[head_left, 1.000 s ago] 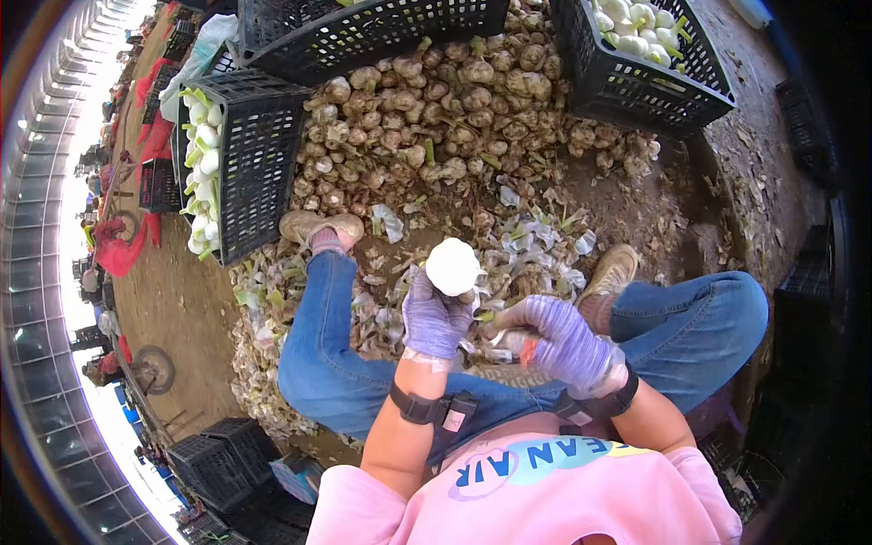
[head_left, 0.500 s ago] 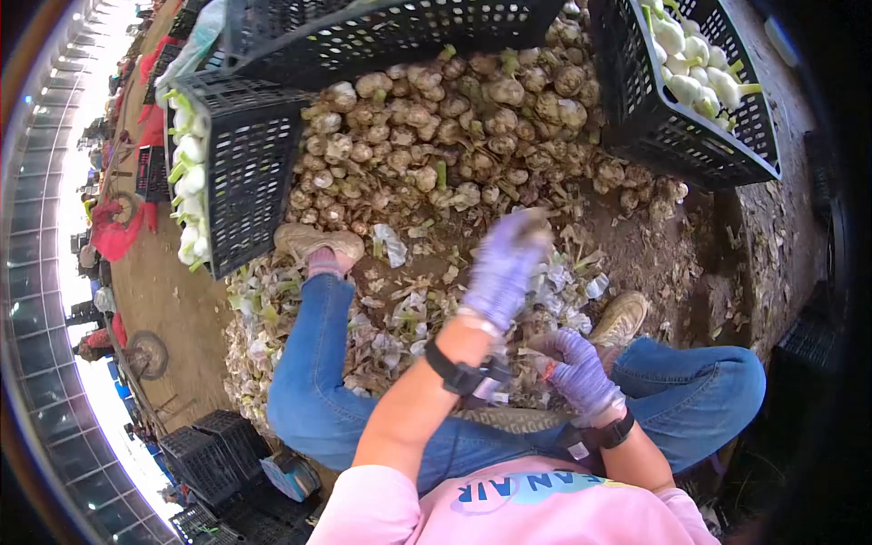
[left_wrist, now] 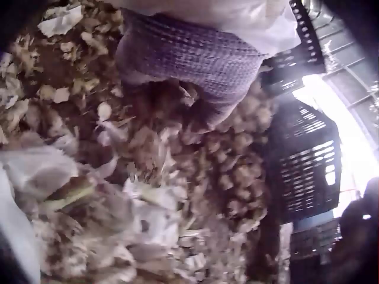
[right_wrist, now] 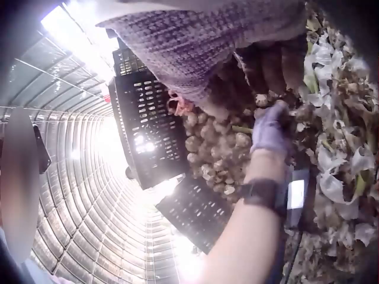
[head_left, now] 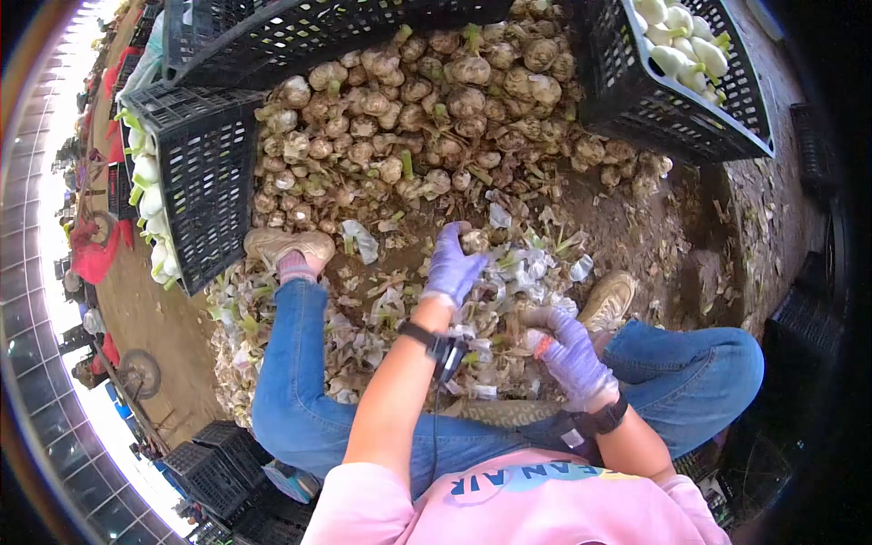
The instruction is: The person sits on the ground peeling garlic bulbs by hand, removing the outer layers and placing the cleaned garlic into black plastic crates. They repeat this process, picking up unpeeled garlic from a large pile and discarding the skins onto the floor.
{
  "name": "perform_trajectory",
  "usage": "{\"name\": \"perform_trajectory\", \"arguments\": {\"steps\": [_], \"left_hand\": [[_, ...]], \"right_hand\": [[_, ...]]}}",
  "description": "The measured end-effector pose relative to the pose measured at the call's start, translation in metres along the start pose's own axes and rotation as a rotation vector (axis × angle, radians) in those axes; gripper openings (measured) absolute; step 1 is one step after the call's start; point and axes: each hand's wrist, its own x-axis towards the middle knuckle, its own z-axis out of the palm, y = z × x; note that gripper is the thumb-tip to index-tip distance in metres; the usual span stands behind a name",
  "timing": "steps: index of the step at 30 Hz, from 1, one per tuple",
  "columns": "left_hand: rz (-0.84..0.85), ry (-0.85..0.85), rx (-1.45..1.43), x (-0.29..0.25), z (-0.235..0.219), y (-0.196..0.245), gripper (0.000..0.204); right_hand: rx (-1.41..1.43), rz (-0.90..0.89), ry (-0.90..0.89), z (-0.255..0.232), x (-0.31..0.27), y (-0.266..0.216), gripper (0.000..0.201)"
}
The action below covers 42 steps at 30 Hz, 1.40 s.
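Observation:
The left hand [head_left: 454, 265], in a purple glove, grips a brownish garlic bulb [head_left: 474, 241] above the litter of peels. In the left wrist view the same hand [left_wrist: 189, 62] has its fingers bent downward, their tips in shadow. Nearer the body, the gloved right hand [head_left: 574, 361] is bent inward, with an orange-red band [head_left: 543, 346] at a finger; whether it holds anything is hidden. The right wrist view shows the right hand [right_wrist: 183, 50] large at the top and the left hand [right_wrist: 270, 131] beyond it. Unpeeled bulbs [head_left: 468, 100] are heaped in front.
Black crates with white bulbs stand at left [head_left: 204, 182] and upper right [head_left: 677, 127]; another crate [head_left: 318, 45] lies across the top. Peels [head_left: 372, 313] cover the ground between the shoes [head_left: 291, 245]. Stacked crates [head_left: 213, 463] stand lower left.
The white bulb held in the left hand a second ago is gone from it. That hand swung forward, then came back lower with a brownish bulb. The right hand moved slightly away from it.

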Motion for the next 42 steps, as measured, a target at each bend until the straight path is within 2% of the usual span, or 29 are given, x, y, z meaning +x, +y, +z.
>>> {"name": "perform_trajectory", "arguments": {"steps": [1,2,4,6,8,9,10,11,14,17,18,22,24,25,26,27,28,29,30,31,32,33,35,37,38,39,40,41,42], "left_hand": [[0.014,-0.012,-0.287,-0.025,-0.008,0.028,0.059],[0.024,-0.016,-0.282,-0.046,-0.016,0.045,0.059],[0.239,-0.199,-0.525,-0.09,-0.032,0.068,0.069],[0.261,-0.228,-0.533,-0.13,-0.041,0.081,0.07],[0.287,-0.252,-0.544,-0.16,-0.041,0.078,0.07],[0.427,-0.167,-0.474,-0.171,-0.04,0.074,0.07],[0.562,-0.08,-0.402,-0.182,-0.039,0.071,0.071],[0.579,-0.081,-0.401,-0.191,-0.04,0.072,0.071],[0.877,0.006,-0.122,-0.211,-0.045,0.083,0.065],[0.908,0.034,-0.126,-0.225,-0.046,0.078,0.064],[0.825,-0.03,-0.291,-0.238,-0.045,0.08,0.063],[0.754,-0.031,-0.338,-0.253,-0.045,0.082,0.066],[0.581,-0.083,-0.456,-0.258,-0.046,0.085,0.07],[0.583,-0.083,-0.455,-0.261,-0.046,0.086,0.07],[0.48,-0.125,-0.597,-0.263,-0.045,0.088,0.07],[0.371,-0.167,-0.737,-0.265,-0.045,0.089,0.069],[0.371,-0.167,-0.736,-0.263,-0.044,0.088,0.069],[0.279,-0.202,-0.851,-0.259,-0.044,0.086,0.062],[0.186,-0.236,-0.965,-0.255,-0.044,0.084,0.056],[0.186,-0.233,-0.964,-0.252,-0.045,0.082,0.056],[0.062,-0.297,-1.021,-0.248,-0.046,0.08,0.052],[-0.065,-0.361,-1.076,-0.245,-0.047,0.076,0.052],[-0.097,-0.34,-0.983,-0.237,-0.044,0.075,0.056],[0.041,-0.242,-0.85,-0.236,-0.04,0.078,0.057],[0.254,-0.056,-0.62,-0.239,-0.035,0.081,0.058],[0.251,-0.056,-0.62,-0.243,-0.03,0.086,0.058],[0.3,-0.035,-0.555,-0.248,-0.027,0.089,0.057],[0.347,-0.015,-0.49,-0.252,-0.025,0.09,0.057],[0.22,-0.12,-0.737,-0.251,-0.027,0.085,0.058]], "right_hand": [[-0.003,-0.041,-0.018,0.001,-0.002,0.0,0.027],[0.037,-0.064,-0.013,0.007,-0.007,-0.005,0.032],[0.069,-0.152,0.025,0.021,-0.013,-0.007,0.034],[0.13,-0.284,0.047,0.028,-0.022,-0.021,0.037],[0.197,-0.244,0.056,0.033,-0.036,-0.034,0.037],[0.263,-0.188,0.058,0.034,-0.042,-0.038,0.037],[0.367,-0.261,0.006,0.034,-0.045,-0.036,0.035],[0.364,-0.278,0.006,0.037,-0.05,-0.042,0.035],[0.537,-0.224,-0.059,0.048,-0.063,-0.058,0.028],[0.453,-0.22,-0.065,0.047,-0.074,-0.058,0.028],[0.448,-0.221,-0.115,0.045,-0.083,-0.069,0.029],[0.386,-0.161,-0.201,0.036,-0.095,-0.081,0.032],[0.366,-0.168,-0.232,0.032,-0.099,-0.086,0.029],[0.346,-0.171,-0.264,0.031,-0.1,-0.087,0.026],[0.346,-0.174,-0.265,0.029,-0.1,-0.086,0.026],[0.228,-0.206,-0.261,0.027,-0.098,-0.085,0.027],[0.111,-0.236,-0.255,0.026,-0.097,-0.084,0.027],[0.112,-0.236,-0.257,0.025,-0.099,-0.086,0.027],[-0.11,-0.35,-0.243,0.025,-0.101,-0.089,0.029],[-0.334,-0.461,-0.228,0.024,-0.102,-0.092,0.031],[-0.475,-0.702,-0.21,0.023,-0.097,-0.089,0.031],[-0.474,-0.699,-0.212,0.024,-0.096,-0.087,0.031],[-0.499,-0.819,-0.094,0.026,-0.093,-0.084,0.029],[-0.412,-0.776,-0.109,0.025,-0.084,-0.061,0.029],[-0.323,-0.741,-0.048,0.029,-0.08,-0.055,0.031],[-0.234,-0.703,0.012,0.031,-0.078,-0.052,0.033],[-0.158,-0.585,-0.095,0.027,-0.086,-0.053,0.033],[-0.155,-0.58,-0.096,0.028,-0.088,-0.053,0.033],[0.41,-0.355,-0.321,0.03,-0.091,-0.051,0.034]]}}
